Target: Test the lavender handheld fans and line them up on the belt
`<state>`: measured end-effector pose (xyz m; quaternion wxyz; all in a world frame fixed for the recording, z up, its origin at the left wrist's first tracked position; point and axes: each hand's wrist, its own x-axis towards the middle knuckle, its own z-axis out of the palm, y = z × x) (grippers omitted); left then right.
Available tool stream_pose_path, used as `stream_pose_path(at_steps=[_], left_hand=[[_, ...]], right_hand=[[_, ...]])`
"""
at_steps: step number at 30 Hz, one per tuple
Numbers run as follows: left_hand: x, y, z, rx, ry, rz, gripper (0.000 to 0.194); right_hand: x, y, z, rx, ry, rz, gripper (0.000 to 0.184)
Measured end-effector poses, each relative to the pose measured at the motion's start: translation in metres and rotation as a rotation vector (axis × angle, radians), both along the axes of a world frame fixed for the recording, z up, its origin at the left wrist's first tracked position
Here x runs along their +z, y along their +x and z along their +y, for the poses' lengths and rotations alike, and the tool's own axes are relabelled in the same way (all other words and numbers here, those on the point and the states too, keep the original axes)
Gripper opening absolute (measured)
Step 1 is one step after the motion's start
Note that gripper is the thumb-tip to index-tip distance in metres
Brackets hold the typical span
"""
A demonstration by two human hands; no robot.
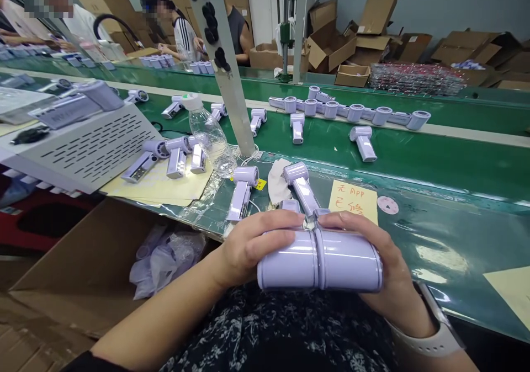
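1. Lavender plastic is gleaming between the person's two hands: a left barrel-headed unit [287, 261] and a right barrel-headed unit [351, 261] are sitting side by side, heads touching, just above the near edge of the bench [418, 234].
2. The left hand [244, 245] is closing round the left unit, fingers lying over its top; the right hand [391, 261] is wrapping the outer end of the right unit, a smartwatch [439, 311] showing at its wrist.
3. Holding the pair together, perhaps comparing or lining them up, is how I am reading the step in hand; any move from here is calling for an even grip on both, as the smooth shells could slip.
4. Just beyond, a slanting unit [304, 190] and an upright-looking unit [240, 195] are lying on the bench, with a white pad [277, 181] between them and a handwritten note [356, 198] to the right.
5. Farther off, a clear bottle [211, 137] and a metal post [229, 85] are standing in the way of a leftward reach, while more units are resting on the green belt [323, 157].
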<state>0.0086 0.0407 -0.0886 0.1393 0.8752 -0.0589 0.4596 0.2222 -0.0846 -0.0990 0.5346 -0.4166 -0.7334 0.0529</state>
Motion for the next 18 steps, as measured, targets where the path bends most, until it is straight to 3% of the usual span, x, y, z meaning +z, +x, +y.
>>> stream_pose_path(at_steps=[2, 4, 7, 10, 12, 14, 16, 18], left_hand=[[-0.004, 0.003, 0.004, -0.001, -0.002, 0.026, 0.060], [-0.009, 0.002, 0.007, 0.046, -0.094, 0.029, 0.073], [-0.016, -0.006, 0.012, 0.231, -0.296, -0.020, 0.085], [-0.022, -0.014, 0.018, 0.403, -0.356, -0.028, 0.078], [-0.024, -0.016, 0.020, 0.440, -0.407, 0.001, 0.069], [-0.028, -0.015, 0.020, 0.450, -0.505, 0.030, 0.063], [-0.037, -0.012, 0.020, 0.458, -0.632, 0.041, 0.063], [-0.051, -0.006, 0.022, 0.390, -0.799, 0.033, 0.067]], right_hand=[[-0.007, 0.022, -0.001, -0.158, -0.033, -0.175, 0.081], [-0.021, 0.061, -0.006, -0.426, -0.090, -0.403, 0.081], [-0.051, 0.136, -0.025, -0.744, -0.283, -0.680, 0.067], [-0.071, 0.196, -0.053, -0.971, -0.405, -0.735, 0.055], [-0.071, 0.213, -0.062, -1.259, -0.414, -0.703, 0.053], [-0.063, 0.215, -0.052, -1.482, -0.303, -0.581, 0.052], [-0.053, 0.209, -0.016, -1.391, -0.162, -0.449, 0.048], [-0.048, 0.205, 0.038, -1.077, -0.120, -0.412, 0.036]])
